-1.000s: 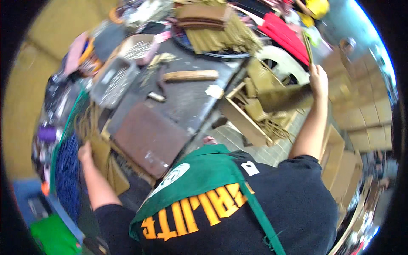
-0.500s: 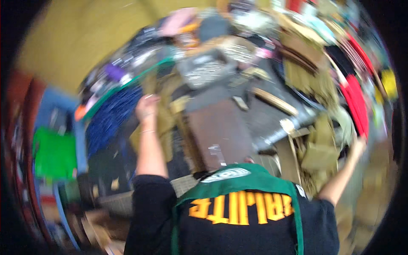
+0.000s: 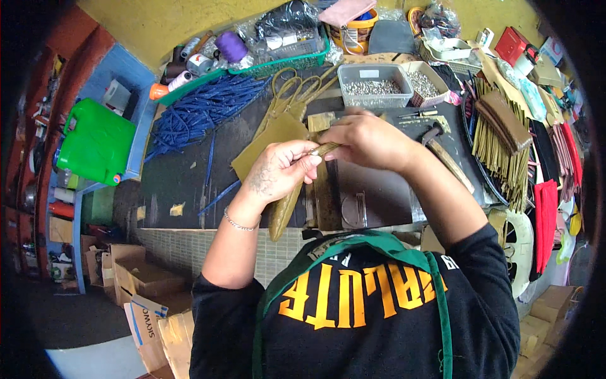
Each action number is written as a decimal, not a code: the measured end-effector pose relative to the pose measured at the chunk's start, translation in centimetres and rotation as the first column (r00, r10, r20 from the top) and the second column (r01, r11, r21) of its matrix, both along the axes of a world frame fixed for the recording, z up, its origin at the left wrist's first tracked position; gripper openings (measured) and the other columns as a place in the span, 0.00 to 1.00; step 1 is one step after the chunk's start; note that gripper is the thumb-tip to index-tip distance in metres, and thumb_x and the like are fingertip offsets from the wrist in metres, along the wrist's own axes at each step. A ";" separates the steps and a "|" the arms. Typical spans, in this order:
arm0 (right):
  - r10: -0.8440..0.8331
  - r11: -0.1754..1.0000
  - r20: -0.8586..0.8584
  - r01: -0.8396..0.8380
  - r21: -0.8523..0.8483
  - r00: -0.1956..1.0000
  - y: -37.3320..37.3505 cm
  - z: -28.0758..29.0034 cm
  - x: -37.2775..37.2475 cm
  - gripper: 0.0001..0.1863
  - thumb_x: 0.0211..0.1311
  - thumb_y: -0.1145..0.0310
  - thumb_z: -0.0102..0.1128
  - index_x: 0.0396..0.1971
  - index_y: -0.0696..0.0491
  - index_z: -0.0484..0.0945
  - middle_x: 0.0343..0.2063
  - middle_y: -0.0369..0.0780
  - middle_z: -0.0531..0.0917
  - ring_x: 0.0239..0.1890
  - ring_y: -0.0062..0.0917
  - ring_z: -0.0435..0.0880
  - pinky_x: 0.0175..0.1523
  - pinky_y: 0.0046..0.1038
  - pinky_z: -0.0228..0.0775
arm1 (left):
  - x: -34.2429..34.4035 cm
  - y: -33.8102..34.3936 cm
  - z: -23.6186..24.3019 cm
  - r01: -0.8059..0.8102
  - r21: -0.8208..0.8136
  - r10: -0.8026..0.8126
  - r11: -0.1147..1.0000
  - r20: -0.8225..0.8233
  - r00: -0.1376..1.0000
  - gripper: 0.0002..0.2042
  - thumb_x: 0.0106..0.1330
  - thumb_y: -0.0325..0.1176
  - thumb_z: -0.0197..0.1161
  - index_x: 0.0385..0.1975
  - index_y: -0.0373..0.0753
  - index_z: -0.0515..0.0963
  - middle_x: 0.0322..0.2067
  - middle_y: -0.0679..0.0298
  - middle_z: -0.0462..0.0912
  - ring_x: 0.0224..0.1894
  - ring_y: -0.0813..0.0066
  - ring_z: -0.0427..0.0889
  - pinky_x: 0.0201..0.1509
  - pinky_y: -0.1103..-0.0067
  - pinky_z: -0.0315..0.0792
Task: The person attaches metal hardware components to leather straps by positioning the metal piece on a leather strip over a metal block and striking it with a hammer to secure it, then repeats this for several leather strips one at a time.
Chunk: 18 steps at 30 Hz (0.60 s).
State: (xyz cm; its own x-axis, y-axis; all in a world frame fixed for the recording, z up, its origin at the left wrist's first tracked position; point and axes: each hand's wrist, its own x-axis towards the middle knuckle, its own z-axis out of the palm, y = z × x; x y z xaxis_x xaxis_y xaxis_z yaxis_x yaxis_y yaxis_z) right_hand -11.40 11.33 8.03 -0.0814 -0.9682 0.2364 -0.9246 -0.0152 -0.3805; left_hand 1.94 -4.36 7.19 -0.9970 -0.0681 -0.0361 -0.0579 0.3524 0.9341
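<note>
L hand point(image 3: 281, 167) pinches the olive strip point(image 3: 327, 149) btwn thumb & fingers, up over the surface point(image 3: 170, 189). R hand point(image 3: 369, 136) is at the strip's other end; fingertips hidden, can't tell if gripping. Padded olive length point(image 3: 284, 216) hangs below L hand by the front edge. Risks: small pinch, so a hard tug could slip or twist the strip; hanging length might snag the edge; R forearm swing could knock the hammer point(image 3: 449, 164).
</note>
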 end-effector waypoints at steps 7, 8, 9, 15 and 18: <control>0.036 0.991 0.380 0.016 -0.133 0.924 3.1 -3.4 -0.4 0.12 0.46 0.66 0.62 0.31 0.55 0.77 0.27 0.45 0.79 0.32 0.39 0.77 0.37 0.31 0.68 | -0.4 1.3 -2.3 0.117 0.216 -0.109 0.969 -0.050 0.993 0.09 0.54 0.21 0.58 0.35 0.32 0.73 0.25 0.63 0.79 0.27 0.82 0.77 0.32 0.85 0.72; 0.016 0.991 0.393 0.039 -0.132 0.920 3.6 -3.3 -0.4 0.12 0.46 0.66 0.62 0.31 0.55 0.77 0.28 0.45 0.79 0.32 0.39 0.77 0.37 0.31 0.69 | -0.6 1.6 -2.5 0.135 0.220 -0.127 0.966 -0.048 0.991 0.09 0.54 0.21 0.58 0.35 0.32 0.73 0.25 0.63 0.79 0.27 0.82 0.77 0.32 0.85 0.72; 0.002 0.987 0.394 0.060 -0.146 0.919 4.1 -3.3 -0.3 0.12 0.46 0.67 0.62 0.31 0.56 0.77 0.28 0.44 0.79 0.32 0.38 0.78 0.38 0.31 0.69 | -0.9 1.8 -2.8 0.128 0.168 -0.123 0.977 -0.040 0.992 0.08 0.53 0.22 0.58 0.34 0.32 0.73 0.24 0.64 0.79 0.27 0.83 0.77 0.31 0.85 0.72; -0.097 0.985 0.313 0.137 -0.109 0.945 6.3 -3.9 0.2 0.13 0.46 0.66 0.62 0.32 0.55 0.78 0.29 0.44 0.80 0.33 0.38 0.78 0.39 0.32 0.69 | -2.0 2.9 -3.7 0.151 0.021 -0.152 0.988 0.040 0.988 0.09 0.53 0.23 0.61 0.34 0.31 0.74 0.25 0.64 0.79 0.27 0.83 0.78 0.31 0.87 0.72; -0.100 0.978 0.360 0.158 -0.136 0.928 6.9 -4.1 0.4 0.12 0.46 0.69 0.62 0.33 0.56 0.78 0.28 0.43 0.79 0.32 0.37 0.77 0.38 0.31 0.68 | -2.3 3.4 -3.4 0.200 -0.186 -0.205 0.962 -0.009 0.979 0.12 0.52 0.25 0.63 0.36 0.31 0.74 0.26 0.65 0.79 0.28 0.84 0.77 0.33 0.87 0.72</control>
State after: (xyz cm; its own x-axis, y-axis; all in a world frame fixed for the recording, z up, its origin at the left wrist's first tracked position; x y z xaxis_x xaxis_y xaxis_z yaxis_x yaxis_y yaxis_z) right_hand -11.01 18.21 3.95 -0.3089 -0.8956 0.3202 -0.7314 0.0084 -0.6819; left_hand -0.40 -1.00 3.80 -0.9911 0.1323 -0.0137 0.0575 0.5191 0.8528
